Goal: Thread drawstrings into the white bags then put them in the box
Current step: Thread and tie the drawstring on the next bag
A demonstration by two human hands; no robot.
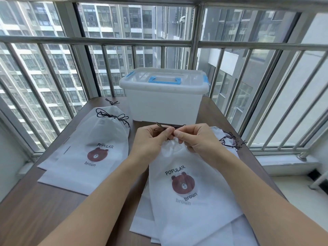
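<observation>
Left hand, item one: lying at about 11 o'clock from the bag in work, its thumb and forefinger are pinching the dark drawstring just above the bag's gathered mouth. Drawstring: its visible run is lying roughly 9-to-3 across both sets of fingertips, with a loop showing over the left knuckles and an end sticking out toward 1 o'clock. Right hand, at about 1 o'clock from the same mouth, is also pinching the cord, fingers curled, fingertips nearly meeting those of the left. White bag in work: lying flat on the table, long axis running 6-to-12, mouth at the 12 end directly under the hands, on top of further bags. Corded bags are lying at 9 o'clock of the hands, a tangle of spare cords at 3. Box, lid closed, is standing at 12 o'clock, just beyond the fingertips; both hands are about equally near it. Judgement: the cord is probably being tied or drawn tight, and boxing is not yet begun.
</observation>
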